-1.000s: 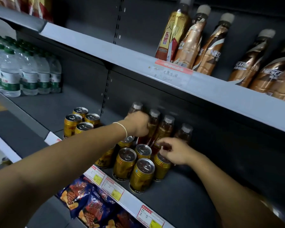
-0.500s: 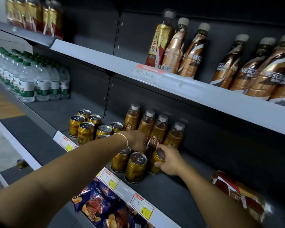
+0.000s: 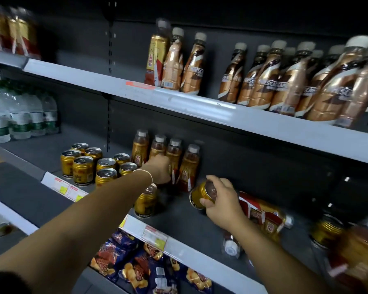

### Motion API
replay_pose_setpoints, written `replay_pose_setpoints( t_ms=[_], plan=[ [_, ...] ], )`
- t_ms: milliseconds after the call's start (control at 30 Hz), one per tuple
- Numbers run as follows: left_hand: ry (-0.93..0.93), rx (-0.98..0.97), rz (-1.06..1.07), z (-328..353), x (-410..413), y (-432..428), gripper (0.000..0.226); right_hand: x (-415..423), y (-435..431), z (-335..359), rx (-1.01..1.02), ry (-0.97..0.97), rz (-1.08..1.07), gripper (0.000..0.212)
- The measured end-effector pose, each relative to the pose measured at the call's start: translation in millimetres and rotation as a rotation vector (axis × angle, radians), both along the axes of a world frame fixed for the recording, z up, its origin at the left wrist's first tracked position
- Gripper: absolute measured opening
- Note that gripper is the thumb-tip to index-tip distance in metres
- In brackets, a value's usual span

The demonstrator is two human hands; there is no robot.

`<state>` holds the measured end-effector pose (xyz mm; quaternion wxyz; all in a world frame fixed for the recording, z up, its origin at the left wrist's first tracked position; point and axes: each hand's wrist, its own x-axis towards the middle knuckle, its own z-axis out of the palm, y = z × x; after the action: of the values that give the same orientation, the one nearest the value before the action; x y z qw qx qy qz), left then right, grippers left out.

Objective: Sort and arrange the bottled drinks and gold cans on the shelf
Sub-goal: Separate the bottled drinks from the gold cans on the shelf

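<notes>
Four gold bottles (image 3: 190,164) stand in a row at the back of the middle shelf (image 3: 185,228). My left hand (image 3: 157,169) reaches in and curls round the lower part of the second bottle (image 3: 158,144). In my right hand (image 3: 223,203) is a gold can (image 3: 201,195), gripped by its side and tilted just above the shelf, to the right of the row. Another gold can (image 3: 146,201) stands under my left wrist. Several more gold cans (image 3: 83,166) are grouped to the left.
Gold-and-red bottles (image 3: 263,215) lie on their sides right of my right hand, one white-capped bottle (image 3: 231,245) nearer the edge, a can (image 3: 325,230) beyond. Coffee bottles (image 3: 285,81) fill the upper shelf. Water bottles (image 3: 19,117) stand far left. Snack bags (image 3: 136,266) lie below.
My right hand has lifted a gold can from the front cluster and carried it right, tilting it. My left hand moved up from the cans to the bottle row. The view swung right.
</notes>
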<state>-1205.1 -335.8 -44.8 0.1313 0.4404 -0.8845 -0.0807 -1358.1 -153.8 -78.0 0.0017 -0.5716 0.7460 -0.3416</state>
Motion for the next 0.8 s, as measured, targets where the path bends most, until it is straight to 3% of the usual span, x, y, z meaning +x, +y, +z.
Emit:
replay_pose_setpoints(
  t_ms=[200, 333, 567, 733, 800],
  plan=[
    [0.054, -0.140, -0.151, 27.4, -5.4, 63.1, 0.057, -6.7, 51.2, 9.3, -0.041, 0.044, -0.062, 0.069],
    [0.050, -0.157, -0.239, 24.5, -1.7, 109.9, 0.031, -5.8, 81.5, 21.9, 0.025, 0.066, -0.105, 0.070],
    [0.090, -0.221, -0.420, 17.9, 8.1, 179.8, 0.035, 7.0, 146.3, 47.2, 0.225, 0.049, -0.254, 0.067],
    [0.124, -0.192, -0.520, 8.7, 8.6, 215.9, 0.032, 25.3, 197.8, 45.7, 0.251, 0.007, -0.335, 0.055],
    [0.140, -0.167, -0.568, -1.4, 7.7, 230.8, 0.030, 28.7, 217.7, 35.6, 0.262, -0.013, -0.354, 0.060]
  ],
)
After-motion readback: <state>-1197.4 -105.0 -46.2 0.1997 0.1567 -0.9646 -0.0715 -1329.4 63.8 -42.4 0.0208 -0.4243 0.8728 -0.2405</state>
